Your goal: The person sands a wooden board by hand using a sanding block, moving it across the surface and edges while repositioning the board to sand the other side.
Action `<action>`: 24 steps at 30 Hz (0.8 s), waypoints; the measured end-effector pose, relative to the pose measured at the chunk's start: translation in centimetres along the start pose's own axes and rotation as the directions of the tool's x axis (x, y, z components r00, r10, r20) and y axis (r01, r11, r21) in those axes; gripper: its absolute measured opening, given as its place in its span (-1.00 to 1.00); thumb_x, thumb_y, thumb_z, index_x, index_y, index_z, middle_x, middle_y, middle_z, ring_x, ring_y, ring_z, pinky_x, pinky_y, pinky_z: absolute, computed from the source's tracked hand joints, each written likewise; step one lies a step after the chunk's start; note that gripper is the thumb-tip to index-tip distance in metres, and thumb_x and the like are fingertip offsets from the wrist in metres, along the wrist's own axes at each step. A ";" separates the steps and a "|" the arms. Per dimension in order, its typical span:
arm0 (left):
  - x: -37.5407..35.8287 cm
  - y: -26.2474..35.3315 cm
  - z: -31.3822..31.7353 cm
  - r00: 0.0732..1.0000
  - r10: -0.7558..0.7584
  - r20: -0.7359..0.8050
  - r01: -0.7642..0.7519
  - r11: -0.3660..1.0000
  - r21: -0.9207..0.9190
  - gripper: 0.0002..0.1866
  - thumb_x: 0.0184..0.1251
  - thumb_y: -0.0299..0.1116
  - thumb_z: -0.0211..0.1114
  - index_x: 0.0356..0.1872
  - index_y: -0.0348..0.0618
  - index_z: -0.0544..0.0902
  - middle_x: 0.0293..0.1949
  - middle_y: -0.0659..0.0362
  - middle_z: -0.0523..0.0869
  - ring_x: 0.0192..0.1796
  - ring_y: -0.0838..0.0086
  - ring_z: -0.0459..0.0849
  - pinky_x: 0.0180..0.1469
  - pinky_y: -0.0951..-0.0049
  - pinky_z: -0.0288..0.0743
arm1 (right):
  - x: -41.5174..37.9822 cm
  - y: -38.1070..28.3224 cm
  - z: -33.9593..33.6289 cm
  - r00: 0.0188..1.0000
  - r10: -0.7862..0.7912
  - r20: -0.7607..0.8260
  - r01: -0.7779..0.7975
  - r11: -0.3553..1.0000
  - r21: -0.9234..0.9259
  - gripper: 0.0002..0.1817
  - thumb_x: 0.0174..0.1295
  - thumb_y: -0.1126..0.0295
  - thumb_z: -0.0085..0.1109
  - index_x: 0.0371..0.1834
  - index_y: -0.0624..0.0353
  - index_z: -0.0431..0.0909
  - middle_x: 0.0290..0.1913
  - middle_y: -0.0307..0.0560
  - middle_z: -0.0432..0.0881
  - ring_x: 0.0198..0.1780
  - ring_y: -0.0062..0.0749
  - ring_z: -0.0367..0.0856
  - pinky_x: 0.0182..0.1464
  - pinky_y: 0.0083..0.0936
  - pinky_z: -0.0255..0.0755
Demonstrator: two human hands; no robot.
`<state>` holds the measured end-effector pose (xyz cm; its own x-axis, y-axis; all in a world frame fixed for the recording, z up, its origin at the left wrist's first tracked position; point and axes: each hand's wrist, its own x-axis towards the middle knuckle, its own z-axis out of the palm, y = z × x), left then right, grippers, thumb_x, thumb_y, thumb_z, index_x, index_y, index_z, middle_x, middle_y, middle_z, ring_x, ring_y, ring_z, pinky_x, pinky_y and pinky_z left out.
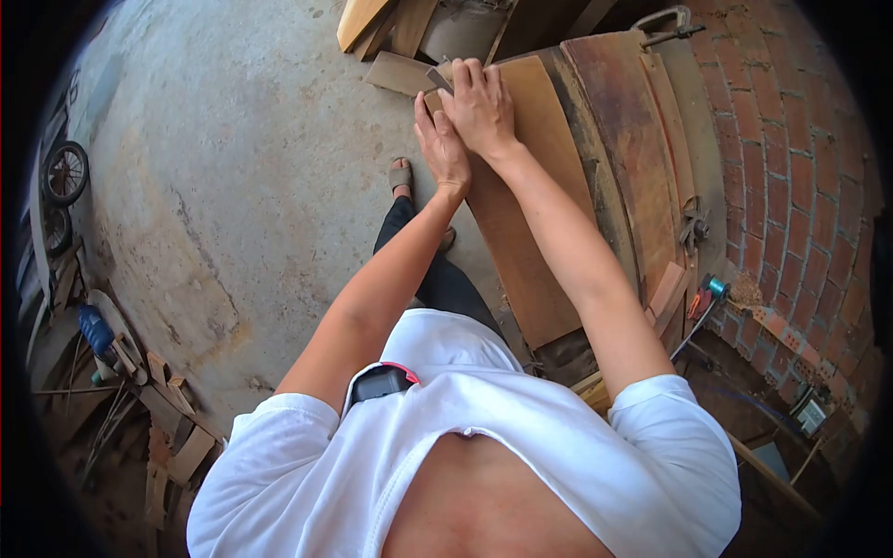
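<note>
A wide brown board (530,232) lies lengthwise on the bench in front of me. At its far left corner my right hand (479,104) presses down with bent fingers on a small dark flat piece (438,81). My left hand (441,144) is beside it, against the board's left edge, its fingers stretched out and the thumb close to the right hand. A light wooden piece (398,73) sticks out to the left just beyond the hands. What lies under the right palm is hidden.
Worn planks (628,139) lie right of the board, with a metal clamp (665,30) at the far end. A brick wall (791,167) stands at the right. Boards (366,20) lean beyond the hands. Wheels (65,174) and wood scraps (191,454) are at the left.
</note>
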<state>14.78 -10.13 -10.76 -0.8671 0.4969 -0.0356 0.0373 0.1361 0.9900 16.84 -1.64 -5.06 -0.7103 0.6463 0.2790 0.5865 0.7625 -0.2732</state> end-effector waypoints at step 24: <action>0.5 0.7 -0.5 0.995 -0.042 0.091 0.048 0.997 -0.062 -0.23 0.43 -0.13 0.43 0.46 -0.22 0.21 0.34 -0.13 0.47 0.38 0.16 0.45 0.45 0.24 0.28 | -23.5 -4.5 -7.7 0.974 0.213 0.074 -0.206 0.975 -0.083 -0.25 0.14 0.27 0.42 0.40 0.27 0.37 0.20 -0.02 0.48 0.10 -0.06 0.49 0.13 -0.13 0.42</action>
<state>14.11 -10.26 -9.99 -0.8191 0.5666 -0.0897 -0.0355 0.1061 0.9937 33.87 -20.03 -3.24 -0.5963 0.7895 0.1453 0.7508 0.6125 -0.2473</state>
